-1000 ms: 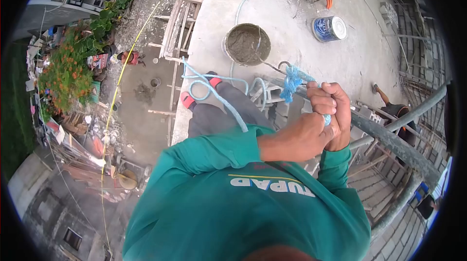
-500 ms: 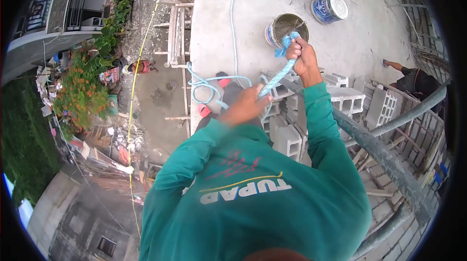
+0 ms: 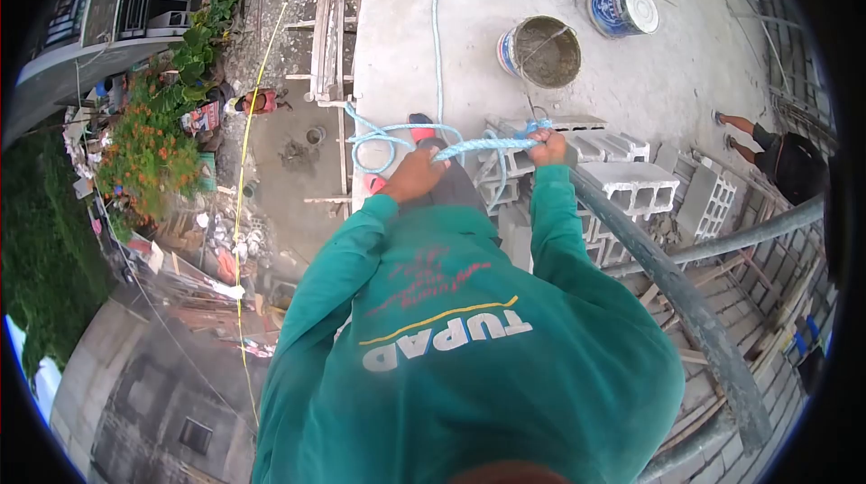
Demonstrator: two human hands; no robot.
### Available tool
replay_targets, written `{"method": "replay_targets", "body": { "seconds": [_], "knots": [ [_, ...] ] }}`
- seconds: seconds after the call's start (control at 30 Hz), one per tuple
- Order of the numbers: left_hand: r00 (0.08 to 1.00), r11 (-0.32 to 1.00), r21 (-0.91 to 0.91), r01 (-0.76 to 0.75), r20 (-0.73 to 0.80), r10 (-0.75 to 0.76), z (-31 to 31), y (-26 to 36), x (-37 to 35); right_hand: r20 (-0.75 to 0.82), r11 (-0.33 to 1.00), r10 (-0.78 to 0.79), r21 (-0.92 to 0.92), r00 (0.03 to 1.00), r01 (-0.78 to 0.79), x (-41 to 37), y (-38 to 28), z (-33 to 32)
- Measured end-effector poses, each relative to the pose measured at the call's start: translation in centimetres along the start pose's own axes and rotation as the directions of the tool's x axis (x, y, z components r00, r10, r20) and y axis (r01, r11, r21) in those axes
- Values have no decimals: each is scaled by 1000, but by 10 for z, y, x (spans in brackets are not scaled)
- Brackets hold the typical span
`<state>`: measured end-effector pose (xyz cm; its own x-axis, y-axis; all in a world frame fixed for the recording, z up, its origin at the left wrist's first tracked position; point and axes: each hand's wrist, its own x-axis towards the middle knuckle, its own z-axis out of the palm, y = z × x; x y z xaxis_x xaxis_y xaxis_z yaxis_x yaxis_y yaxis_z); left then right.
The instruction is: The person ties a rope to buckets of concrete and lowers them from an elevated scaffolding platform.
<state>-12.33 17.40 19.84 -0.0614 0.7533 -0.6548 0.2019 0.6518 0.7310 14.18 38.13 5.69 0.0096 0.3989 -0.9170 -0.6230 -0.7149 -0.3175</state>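
A light-blue rope (image 3: 487,147) is stretched between my two hands. My left hand (image 3: 419,174) is closed round it in front of my legs. My right hand (image 3: 548,149) grips it beside its knotted end (image 3: 538,126). A thin, curved hook-like metal piece (image 3: 539,112) shows just beyond that knot. Past my right hand stands a bucket (image 3: 507,49) holding grey mortar (image 3: 550,53), apart from my fingers. Loose rope loops (image 3: 373,156) lie near my feet at the slab's edge, and one length runs away across the floor.
A second bucket (image 3: 624,11) with a pale top stands farther right. Hollow concrete blocks (image 3: 627,186) are stacked to my right, behind slanting metal pipes (image 3: 672,272). The slab (image 3: 397,42) drops off at left, with a person (image 3: 262,102) below. Another person (image 3: 794,164) is at far right.
My right hand has drawn back from the bucket toward my body with the rope end. My left hand has shifted left. The mortar bucket is now fully uncovered.
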Motion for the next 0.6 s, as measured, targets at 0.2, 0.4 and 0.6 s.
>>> {"method": "replay_targets", "body": {
  "seconds": [0.2, 0.4, 0.6],
  "knots": [
    [997, 997, -37, -69, -22, 68, -19, -22, -25, -13, 997, 71, 21, 997, -71, -64, 27, 13],
    [994, 995, -53, -86, 56, 89, -13, -4, -35, 143, 995, 53, 79, 988, -64, -62, 2, 38],
    [971, 967, -143, -210, 89, 224, 6, 61, -16, 304, 955, -142, 292, 942, 50, -32, -56, 60]
  ]
}}
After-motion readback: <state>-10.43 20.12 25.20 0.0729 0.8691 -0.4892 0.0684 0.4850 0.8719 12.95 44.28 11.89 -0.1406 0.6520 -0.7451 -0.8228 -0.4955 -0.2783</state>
